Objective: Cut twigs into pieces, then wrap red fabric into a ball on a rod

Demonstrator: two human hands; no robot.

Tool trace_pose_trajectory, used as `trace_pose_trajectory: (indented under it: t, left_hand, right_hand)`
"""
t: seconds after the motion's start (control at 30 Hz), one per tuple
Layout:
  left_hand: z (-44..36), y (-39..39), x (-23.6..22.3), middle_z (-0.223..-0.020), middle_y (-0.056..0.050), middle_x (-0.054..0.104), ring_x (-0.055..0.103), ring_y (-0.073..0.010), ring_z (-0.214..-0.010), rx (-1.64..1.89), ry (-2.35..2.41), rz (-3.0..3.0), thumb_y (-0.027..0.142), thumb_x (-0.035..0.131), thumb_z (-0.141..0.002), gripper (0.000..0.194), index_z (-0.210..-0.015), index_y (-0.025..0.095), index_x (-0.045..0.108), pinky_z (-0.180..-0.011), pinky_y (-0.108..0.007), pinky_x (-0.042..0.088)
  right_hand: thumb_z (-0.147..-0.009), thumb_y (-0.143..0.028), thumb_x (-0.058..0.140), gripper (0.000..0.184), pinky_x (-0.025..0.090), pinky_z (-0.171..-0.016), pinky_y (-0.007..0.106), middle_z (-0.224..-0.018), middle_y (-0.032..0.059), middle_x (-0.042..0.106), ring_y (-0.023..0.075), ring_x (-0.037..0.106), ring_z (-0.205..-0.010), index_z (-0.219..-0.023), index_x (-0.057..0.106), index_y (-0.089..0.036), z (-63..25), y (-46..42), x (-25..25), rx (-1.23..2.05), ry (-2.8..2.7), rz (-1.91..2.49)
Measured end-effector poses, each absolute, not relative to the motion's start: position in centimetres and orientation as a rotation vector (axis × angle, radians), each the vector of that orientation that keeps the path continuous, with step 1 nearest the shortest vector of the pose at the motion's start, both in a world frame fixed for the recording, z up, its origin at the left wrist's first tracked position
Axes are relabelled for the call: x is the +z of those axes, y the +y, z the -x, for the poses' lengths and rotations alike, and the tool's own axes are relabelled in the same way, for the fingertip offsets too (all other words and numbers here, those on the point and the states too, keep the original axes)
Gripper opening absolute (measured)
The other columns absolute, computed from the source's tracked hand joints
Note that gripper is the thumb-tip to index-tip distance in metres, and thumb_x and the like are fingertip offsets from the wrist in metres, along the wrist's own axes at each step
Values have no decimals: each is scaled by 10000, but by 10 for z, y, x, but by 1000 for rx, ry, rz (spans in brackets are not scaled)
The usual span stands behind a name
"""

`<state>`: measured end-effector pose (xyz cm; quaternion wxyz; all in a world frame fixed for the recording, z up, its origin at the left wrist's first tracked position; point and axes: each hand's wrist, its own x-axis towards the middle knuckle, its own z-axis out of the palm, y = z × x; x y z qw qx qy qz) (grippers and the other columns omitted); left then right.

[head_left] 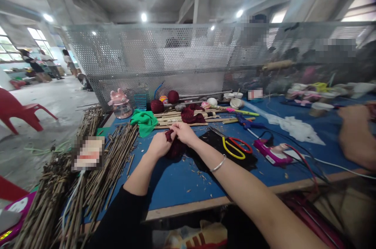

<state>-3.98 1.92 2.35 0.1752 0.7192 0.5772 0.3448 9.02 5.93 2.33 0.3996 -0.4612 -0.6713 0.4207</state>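
My left hand (160, 144) is closed round a piece of dark red cloth (176, 150), part of which hangs below it over the blue table. Touching it, my right hand (184, 133) pinches the same cloth from the other side, its fingertips partly hidden. Just beyond both hands lie several pale sticks (167, 116), with another dark red cloth bundle (192, 114) on top. To the right, scissors (233, 148) with yellow and red handles rest on a black cloth (211, 145). A green cloth (144, 122) lies to the left, beyond my left hand.
Bundles of thin twigs (111, 163) cover the table's left side. A blue glue gun (248, 123) and a purple power strip (273, 153) with cables lie right. A pink-lidded jar (121, 104) stands before the perforated metal screen (152, 53). Another person's arm (357, 135) reaches in at right.
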Motion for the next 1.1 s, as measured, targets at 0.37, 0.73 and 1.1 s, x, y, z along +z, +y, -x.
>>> trace_pose_trajectory:
  t: [0.37,0.73,1.1]
  left_hand:
    - [42,24,15,-640,-66,632,552,-147,-591,866,1595,-2338,370,389,-859,382,-659,166,642,-557,-235,341]
    - [37,27,7,-613,-8,472,474,-129,-639,1194,1505,-2364,135,504,-667,177,-521,184,417,-606,-227,358]
    - [26,31,-13,-596,36,418,423,-98,-574,1751,1349,-1675,189,507,-721,171,-598,185,389,-587,-221,368]
  right_hand:
    - [-664,-395,639,449,313,-435,178,-776,-18,533,69,447,-538,-1036,505,-183,-173,51,26,1132,-1704,1246]
    - [-705,-233,544,92,330,-540,210,-594,-32,537,90,433,-534,-723,592,-157,-139,49,21,909,-1935,1188]
    - [-625,-268,617,189,396,-675,257,-708,-18,609,123,522,-658,-782,578,-170,-116,41,-3,1594,-1520,815]
